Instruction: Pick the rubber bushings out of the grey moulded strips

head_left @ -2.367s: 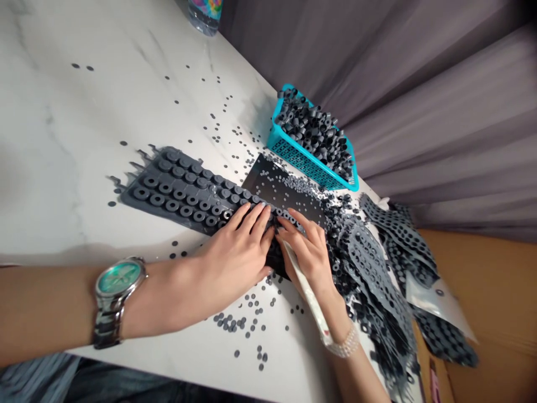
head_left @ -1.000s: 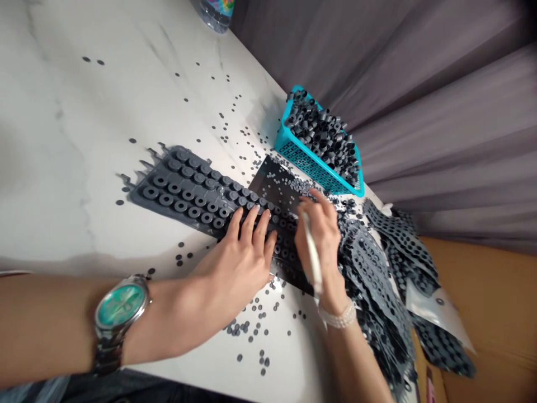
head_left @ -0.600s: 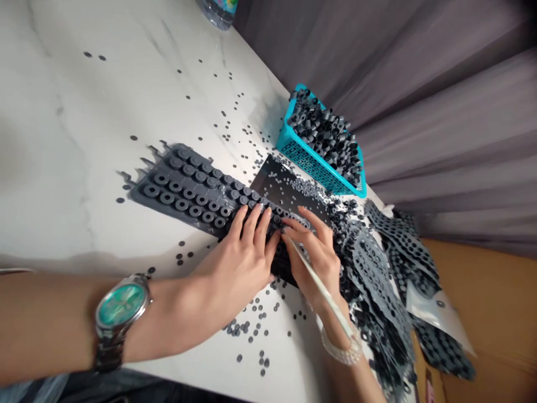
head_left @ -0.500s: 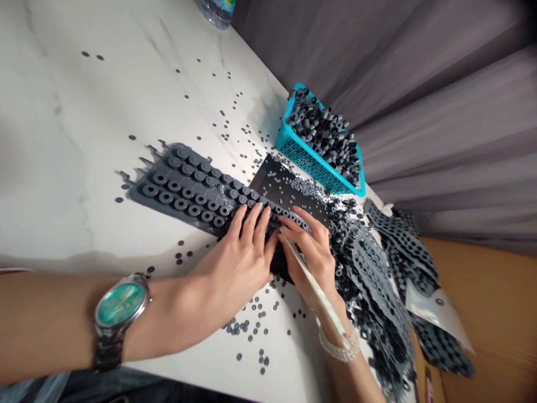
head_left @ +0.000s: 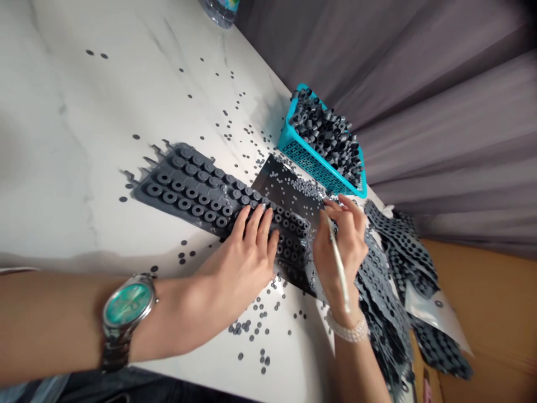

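Observation:
My left hand point(head_left: 239, 260) lies with fingers spread flat on a dark grey rubber sheet point(head_left: 182, 193) moulded with rows of round, ring-shaped bumps. Prongs stick out from the sheet's far left end, and its right part rests over a flat black plate point(head_left: 274, 182). My right hand point(head_left: 342, 240) is closed around a thin, pale stick-like tool point(head_left: 338, 263), just right of the sheet, over a heap of small dark parts. Its fingertips partly hide that heap, and whether they pinch a small part cannot be made out.
A turquoise basket point(head_left: 308, 159) full of short dark rubber tubes stands behind the plate. Small dark discs point(head_left: 262, 358) are scattered over the white table point(head_left: 62, 168). Perforated rubber sheets point(head_left: 384, 291) pile up at right, near a cardboard box point(head_left: 495, 313). A bottle point(head_left: 222, 12) stands at the back edge.
My right hand has moved right, off the rubber sheet to the heap, still with the pale stick. The sheet's right end is now uncovered. My left hand stays in place on the sheet.

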The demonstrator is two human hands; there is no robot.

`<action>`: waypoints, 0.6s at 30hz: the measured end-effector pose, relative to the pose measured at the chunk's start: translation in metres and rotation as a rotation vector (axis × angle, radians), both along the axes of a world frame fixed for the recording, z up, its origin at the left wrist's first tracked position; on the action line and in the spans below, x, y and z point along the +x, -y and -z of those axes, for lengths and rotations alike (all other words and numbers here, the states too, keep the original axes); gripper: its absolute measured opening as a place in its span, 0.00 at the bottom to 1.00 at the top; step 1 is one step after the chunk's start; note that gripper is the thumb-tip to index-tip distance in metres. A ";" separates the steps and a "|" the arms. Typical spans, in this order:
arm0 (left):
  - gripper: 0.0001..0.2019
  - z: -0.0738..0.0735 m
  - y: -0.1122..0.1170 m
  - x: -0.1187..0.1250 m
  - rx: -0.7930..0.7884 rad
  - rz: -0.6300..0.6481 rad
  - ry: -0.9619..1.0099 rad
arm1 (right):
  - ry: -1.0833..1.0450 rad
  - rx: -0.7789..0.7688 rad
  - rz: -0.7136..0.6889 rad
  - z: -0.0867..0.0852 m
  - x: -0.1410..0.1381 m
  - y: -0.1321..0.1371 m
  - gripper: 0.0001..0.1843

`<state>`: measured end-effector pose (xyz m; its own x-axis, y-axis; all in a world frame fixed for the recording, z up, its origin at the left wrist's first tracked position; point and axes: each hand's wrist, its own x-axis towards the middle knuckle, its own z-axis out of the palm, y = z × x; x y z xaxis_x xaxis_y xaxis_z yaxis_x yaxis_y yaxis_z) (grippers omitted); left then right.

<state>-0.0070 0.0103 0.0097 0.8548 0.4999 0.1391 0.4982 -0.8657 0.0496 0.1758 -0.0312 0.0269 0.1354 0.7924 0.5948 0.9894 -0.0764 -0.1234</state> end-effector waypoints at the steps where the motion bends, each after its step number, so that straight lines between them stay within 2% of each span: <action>1: 0.33 0.000 -0.001 0.001 -0.011 0.004 0.002 | -0.004 -0.025 0.044 -0.002 0.003 0.000 0.06; 3: 0.34 0.000 -0.003 0.003 -0.036 0.012 0.003 | -0.002 -0.090 0.054 -0.004 0.006 -0.001 0.05; 8: 0.38 -0.007 -0.001 0.001 0.017 0.000 0.017 | -0.042 -0.135 -0.094 -0.002 -0.003 -0.004 0.04; 13: 0.35 -0.017 0.003 -0.006 0.035 -0.037 -0.079 | -0.009 -0.214 -0.294 -0.001 -0.018 -0.012 0.06; 18: 0.33 -0.023 -0.002 -0.005 -0.026 -0.026 -0.168 | 0.054 -0.224 -0.357 0.000 -0.022 -0.018 0.06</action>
